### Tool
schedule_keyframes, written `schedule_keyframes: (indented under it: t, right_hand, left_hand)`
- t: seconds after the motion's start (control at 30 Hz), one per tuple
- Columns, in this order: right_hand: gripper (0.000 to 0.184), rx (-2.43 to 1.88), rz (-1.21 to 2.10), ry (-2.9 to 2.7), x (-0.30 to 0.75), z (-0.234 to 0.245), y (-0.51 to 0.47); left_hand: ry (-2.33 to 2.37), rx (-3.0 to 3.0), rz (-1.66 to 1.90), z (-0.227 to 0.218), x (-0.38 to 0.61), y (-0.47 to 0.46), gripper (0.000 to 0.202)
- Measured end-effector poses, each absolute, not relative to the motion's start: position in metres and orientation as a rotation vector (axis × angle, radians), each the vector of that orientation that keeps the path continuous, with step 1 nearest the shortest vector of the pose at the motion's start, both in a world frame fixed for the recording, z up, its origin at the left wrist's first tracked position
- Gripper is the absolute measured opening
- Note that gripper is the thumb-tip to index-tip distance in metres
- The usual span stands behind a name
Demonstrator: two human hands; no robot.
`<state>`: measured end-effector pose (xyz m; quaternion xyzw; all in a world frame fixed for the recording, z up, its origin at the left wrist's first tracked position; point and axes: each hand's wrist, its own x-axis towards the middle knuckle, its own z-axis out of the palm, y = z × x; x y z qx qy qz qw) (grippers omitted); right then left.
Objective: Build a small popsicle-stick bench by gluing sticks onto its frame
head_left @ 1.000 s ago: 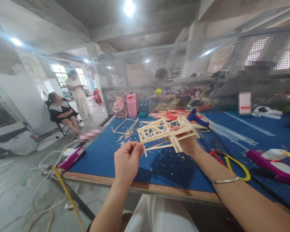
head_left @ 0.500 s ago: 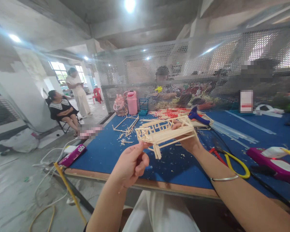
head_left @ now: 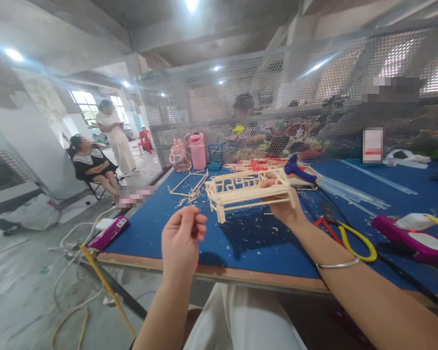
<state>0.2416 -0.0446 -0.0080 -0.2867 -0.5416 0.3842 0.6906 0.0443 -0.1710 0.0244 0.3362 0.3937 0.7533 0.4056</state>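
My right hand grips a small bench-like model made of thin wooden sticks, fingers round its right end and thumb out of clear view. The model is held above the blue table, with a railed back and short legs. My left hand is apart from it, to the lower left, with thumb and fingers pinched together; whether something tiny is between them I cannot make out. Behind the model's right end lies a blue glue gun.
On the blue tabletop are a stick frame, wood scraps, red-tipped sticks, clear glue sticks, yellow-and-red pliers and purple power strips. A pink tumbler stands at the back, before a mesh screen.
My left hand has let go of the model's left end and drawn back to the left. The model has levelled and turned slightly in my right hand.
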Motion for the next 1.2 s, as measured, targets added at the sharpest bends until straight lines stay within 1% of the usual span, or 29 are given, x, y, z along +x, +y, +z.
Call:
schedule_keyframes:
  t: [0.1,0.17,0.2,0.27,0.37,0.43,0.53,0.67,0.77,0.83,0.93,1.0,1.1,1.2]
  right_hand:
    - [0.024,-0.643,0.828,-1.204,0.243,-0.009,-0.039]
    - [0.025,-0.663,0.786,-1.261,0.245,-0.007,-0.040]
    - [0.026,-0.676,0.765,-1.288,0.245,-0.007,-0.041]
    - [0.029,-0.693,0.752,-1.336,0.245,-0.005,-0.045]
    - [0.031,-0.687,0.738,-1.362,0.244,-0.004,-0.047]
    - [0.032,-0.668,0.727,-1.373,0.242,-0.004,-0.047]
    - [0.030,-0.621,0.705,-1.372,0.242,-0.005,-0.046]
    - [0.026,-0.609,0.635,-1.394,0.244,-0.002,-0.048]
    - [0.028,-0.601,0.716,-1.404,0.243,0.000,-0.049]
    - [0.029,-0.597,0.807,-1.377,0.240,0.001,-0.050]
    - [0.037,-0.633,0.959,-1.300,0.236,-0.001,-0.049]
    - [0.043,-0.675,0.999,-1.239,0.235,-0.003,-0.046]
    - [0.046,-0.746,0.941,-1.103,0.240,-0.009,-0.040]
    - [0.050,-0.816,0.869,-0.988,0.246,-0.014,-0.032]
  left_hand:
    - [1.055,0.803,2.208,0.024,0.030,-0.165,0.037]
    - [1.176,0.791,2.288,0.022,0.022,-0.158,0.035]
    - [1.244,0.807,2.251,0.020,0.019,-0.153,0.036]
    - [1.324,0.894,2.050,0.016,0.019,-0.145,0.039]
    - [1.278,1.096,1.728,0.012,0.029,-0.135,0.043]
    - [1.235,1.235,1.628,0.012,0.038,-0.131,0.040]
    - [1.290,1.408,1.576,0.015,0.043,-0.131,0.035]
    - [1.536,1.771,1.528,0.021,0.035,-0.133,0.032]
    - [1.594,2.076,1.562,0.023,0.031,-0.134,0.031]
    - [1.604,2.145,1.612,0.024,0.031,-0.135,0.030]
    - [1.638,2.045,1.700,0.022,0.031,-0.137,0.027]
    - [1.663,1.885,1.809,0.019,0.026,-0.137,0.025]
    - [1.714,1.588,1.972,0.014,0.014,-0.137,0.022]
    - [1.795,1.421,1.914,0.011,0.004,-0.134,0.017]
